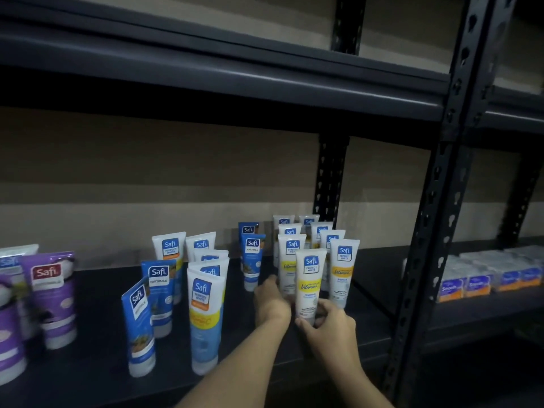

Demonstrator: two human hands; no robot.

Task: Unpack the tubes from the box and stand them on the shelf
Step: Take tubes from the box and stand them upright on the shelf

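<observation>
A white and yellow Vitamin C tube (309, 282) stands cap-down at the front of a cluster of like tubes (343, 269) on the dark shelf (88, 369). My right hand (329, 328) grips its lower end and cap from the right. My left hand (269, 300) curls round the lower part of the tube behind it (291, 257), on the left of the cluster. The box is out of view.
Blue tubes (138, 322), blue-and-white tubes (206, 316) and purple tubes (51, 295) stand to the left on the same shelf. A black upright post (424, 260) rises on the right, with wrapped packs (494, 278) on the neighbouring shelf beyond it. Another shelf (235, 81) hangs overhead.
</observation>
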